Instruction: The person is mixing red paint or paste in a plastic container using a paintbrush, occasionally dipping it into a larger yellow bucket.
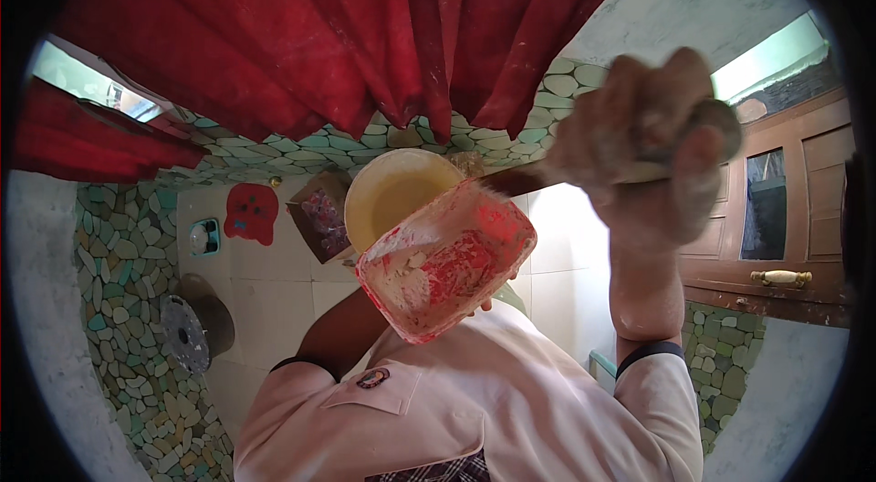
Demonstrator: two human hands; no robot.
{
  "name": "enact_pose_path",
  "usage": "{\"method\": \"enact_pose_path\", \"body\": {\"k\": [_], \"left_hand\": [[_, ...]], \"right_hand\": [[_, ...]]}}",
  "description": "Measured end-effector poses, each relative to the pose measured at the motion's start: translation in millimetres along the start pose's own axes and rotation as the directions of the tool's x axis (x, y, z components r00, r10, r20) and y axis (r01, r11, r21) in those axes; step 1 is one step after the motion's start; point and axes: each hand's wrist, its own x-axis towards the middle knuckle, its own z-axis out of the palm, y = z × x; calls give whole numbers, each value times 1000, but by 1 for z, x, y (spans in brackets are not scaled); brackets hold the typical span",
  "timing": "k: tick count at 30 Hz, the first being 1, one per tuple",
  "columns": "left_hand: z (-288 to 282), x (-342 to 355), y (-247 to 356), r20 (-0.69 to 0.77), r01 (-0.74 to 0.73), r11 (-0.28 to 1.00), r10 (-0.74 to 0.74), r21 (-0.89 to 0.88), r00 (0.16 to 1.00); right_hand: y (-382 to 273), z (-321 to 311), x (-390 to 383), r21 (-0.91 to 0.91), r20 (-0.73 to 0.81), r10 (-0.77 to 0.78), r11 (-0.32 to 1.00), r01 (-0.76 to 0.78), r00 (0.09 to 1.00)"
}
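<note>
My left hand (484, 307) is mostly hidden beneath a red rectangular plastic tub (447, 259), with only fingertips showing at its lower edge. Pale, pasty residue smears the tub's inside, and it is tilted toward me. Raised at the right, my right hand (643, 140) is blurred and dusted with pale material. Its fingers close round the handle of a tool with a rounded grey end (719, 131). A dark brown flat part (516, 179) reaches from that hand to the tub's far rim; the tool's exact kind is unclear.
Just behind the tub stands a cream bucket (365, 181). Left of it are a cardboard box (306, 222) with small pinkish items, a red seat-like piece (250, 213) and a dark round container (196, 322). Red curtains (365, 26) hang ahead; a brown door (817, 190) is at right.
</note>
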Motion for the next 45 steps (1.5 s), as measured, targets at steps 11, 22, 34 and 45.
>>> {"method": "enact_pose_path", "body": {"k": [11,22,34,45], "left_hand": [[-18,-2,-28,104,-307,920,290,242,951],[-21,21,-37,18,-699,645,731,310,682],[-1,18,-57,-5,-879,179,980,442,197],[6,15,-74,405,-426,-551,828,718,-387]], "right_hand": [[41,-39,-36,-506,52,711,624,-595,701],[45,-46,-37,-559,52,815,503,-660,577],[41,-52,-59,-354,-282,783,452,-819,554],[76,-16,-109,50,-726,541,658,-752,425]]}}
